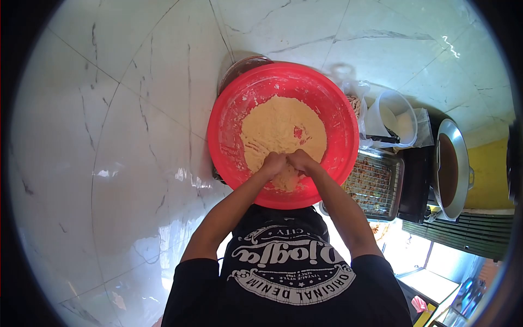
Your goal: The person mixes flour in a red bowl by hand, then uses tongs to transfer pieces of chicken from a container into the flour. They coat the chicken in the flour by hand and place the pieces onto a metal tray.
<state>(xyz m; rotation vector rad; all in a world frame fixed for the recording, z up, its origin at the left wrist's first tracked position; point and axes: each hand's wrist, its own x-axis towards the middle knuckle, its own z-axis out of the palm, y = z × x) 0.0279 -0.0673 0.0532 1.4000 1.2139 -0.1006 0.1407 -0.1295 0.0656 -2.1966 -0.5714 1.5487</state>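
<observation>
A big red plastic basin [229, 120] is in front of me, holding a pale yellow, crumbly flour mixture [283, 122]. The flour lies spread over the basin's bottom, with finger tracks on its left side and a small red patch of bare bottom to the right. My left hand [274, 164] and my right hand [300, 160] are side by side at the near part of the flour. Both have their fingers curled in, gripping clumps of the mixture. A looser lump of it sits just below and between them. My fingertips are mostly hidden.
Behind the basin, a metal rim [239, 68] peeks out. To the right stand a clear plastic tub [403, 111], a tray with a wire rack [376, 182] of small brown pieces, and a large wok [460, 131] with brown liquid. A marble-patterned tiled surface [147, 109] stretches left.
</observation>
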